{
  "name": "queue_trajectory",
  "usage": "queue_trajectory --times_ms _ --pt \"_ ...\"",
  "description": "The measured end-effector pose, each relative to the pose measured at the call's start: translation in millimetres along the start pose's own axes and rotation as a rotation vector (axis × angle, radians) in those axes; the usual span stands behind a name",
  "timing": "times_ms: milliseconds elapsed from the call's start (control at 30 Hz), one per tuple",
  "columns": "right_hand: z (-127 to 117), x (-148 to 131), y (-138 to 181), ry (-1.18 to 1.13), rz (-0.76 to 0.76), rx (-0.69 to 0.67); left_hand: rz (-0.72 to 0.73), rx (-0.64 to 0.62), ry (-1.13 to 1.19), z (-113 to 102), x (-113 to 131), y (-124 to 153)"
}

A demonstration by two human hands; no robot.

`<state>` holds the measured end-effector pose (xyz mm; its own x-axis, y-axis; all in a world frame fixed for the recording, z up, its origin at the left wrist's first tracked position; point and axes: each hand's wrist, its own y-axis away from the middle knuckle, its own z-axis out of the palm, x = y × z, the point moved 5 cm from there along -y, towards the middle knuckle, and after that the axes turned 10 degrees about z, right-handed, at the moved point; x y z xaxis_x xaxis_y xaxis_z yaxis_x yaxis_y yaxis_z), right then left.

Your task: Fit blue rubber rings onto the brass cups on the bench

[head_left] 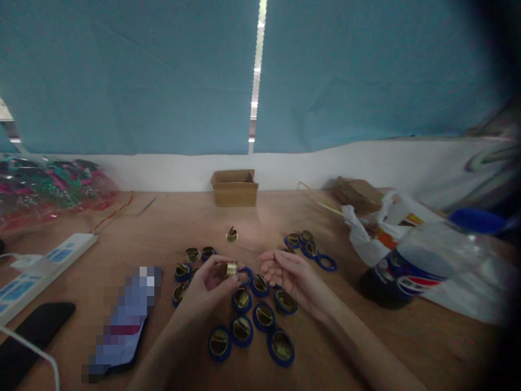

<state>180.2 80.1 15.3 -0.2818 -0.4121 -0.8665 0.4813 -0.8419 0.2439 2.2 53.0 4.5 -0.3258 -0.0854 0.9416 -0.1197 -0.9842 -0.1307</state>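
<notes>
Between the thumb and fingers of my left hand (pixel 202 290) is a small brass-coloured metal fitting (pixel 232 269), raised over the table and turned on its side. My right hand (pixel 295 277) hovers just to the right, fingers apart and palm partly up, holding nothing that I can see. A bare blue ring (pixel 246 277) lies just beyond the left fingertips. Around and below the hands sit several round brass-coloured fittings with raised flaps in blue rings (pixel 264 317). One fitting without a blue ring (pixel 232 234) stands farther back.
Another cluster of ringed fittings (pixel 310 249) lies at right, beside a bare blue ring (pixel 326 263). A cardboard box (pixel 235 194) stands at the back. A cola bottle (pixel 407 271) and plastic bag (pixel 366 239) are right; a phone (pixel 126 320) and power strip (pixel 52 266) left.
</notes>
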Motion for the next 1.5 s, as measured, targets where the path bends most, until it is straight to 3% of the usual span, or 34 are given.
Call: queue_trajectory --times_ms 433,633,1167,1500 --pt "19 30 0 -0.153 0.163 -0.131 -0.058 -0.040 0.138 8 -4 5" --pt "28 31 2 -0.173 0.156 -0.165 -0.063 -0.063 0.186 16 -4 10" --pt "34 33 5 -0.104 0.157 -0.102 0.032 -0.150 0.127 19 2 10" --pt "34 38 5 -0.176 0.239 -0.115 0.002 -0.216 0.125 20 -4 13"
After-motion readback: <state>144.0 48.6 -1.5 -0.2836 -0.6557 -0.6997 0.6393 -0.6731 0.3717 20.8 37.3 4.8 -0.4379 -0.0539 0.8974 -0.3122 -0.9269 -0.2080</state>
